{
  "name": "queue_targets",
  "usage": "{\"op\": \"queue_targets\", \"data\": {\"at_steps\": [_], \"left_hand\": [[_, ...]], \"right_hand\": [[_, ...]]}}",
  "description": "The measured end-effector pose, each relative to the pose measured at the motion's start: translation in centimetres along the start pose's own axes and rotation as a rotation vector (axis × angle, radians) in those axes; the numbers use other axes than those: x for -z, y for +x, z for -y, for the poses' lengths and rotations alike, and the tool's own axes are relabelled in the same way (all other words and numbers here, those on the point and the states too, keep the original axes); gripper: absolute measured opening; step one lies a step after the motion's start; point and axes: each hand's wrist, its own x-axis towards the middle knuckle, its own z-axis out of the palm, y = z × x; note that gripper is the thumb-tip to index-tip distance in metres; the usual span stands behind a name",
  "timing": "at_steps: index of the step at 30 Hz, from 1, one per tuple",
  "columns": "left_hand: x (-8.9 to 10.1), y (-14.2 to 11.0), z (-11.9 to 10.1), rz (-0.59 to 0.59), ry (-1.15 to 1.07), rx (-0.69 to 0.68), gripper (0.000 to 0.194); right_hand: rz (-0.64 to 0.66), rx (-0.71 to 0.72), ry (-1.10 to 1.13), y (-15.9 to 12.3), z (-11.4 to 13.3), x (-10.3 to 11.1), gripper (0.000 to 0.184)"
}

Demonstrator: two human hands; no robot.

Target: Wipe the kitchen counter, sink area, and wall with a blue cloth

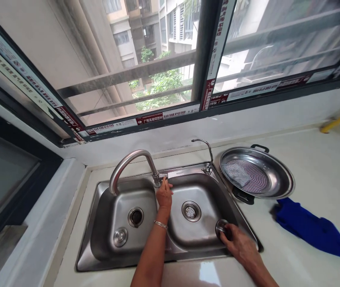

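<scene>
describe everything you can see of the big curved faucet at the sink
The curved faucet looks like smooth brushed metal: a tube rising from the sink's back rim, arching over, its end pointing down above the left basin. A short handle sticks out sideways near its base, the left hand apparently touching it. No water stream shows.

A silvery faucet (141, 153) arches over the left basin (148, 199), a round metal piece (219, 227) held at the right basin's (177, 235) near corner.

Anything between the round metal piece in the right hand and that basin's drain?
Nothing visible; only the right basin's floor separates the round metal piece in the right hand from the drain, which shows a perforated disc.
</scene>
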Motion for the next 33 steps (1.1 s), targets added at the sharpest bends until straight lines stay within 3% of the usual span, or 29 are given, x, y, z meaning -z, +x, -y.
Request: {"op": "queue_targets", "data": {"at_steps": [18, 33], "left_hand": [[-1.5, 0.3, -0.2, -0.023, 0.180, 0.051, 0.039], [-2.0, 0.3, -1.6, -0.025, 0.300, 0.104, 0.041]], "right_hand": [[0.021, -0.023, 0.030, -0.1, -0.3, 0.1, 0.051], [0.035, -0.030, -0.018, -0.1, -0.7, 0.0, 0.054]]}}
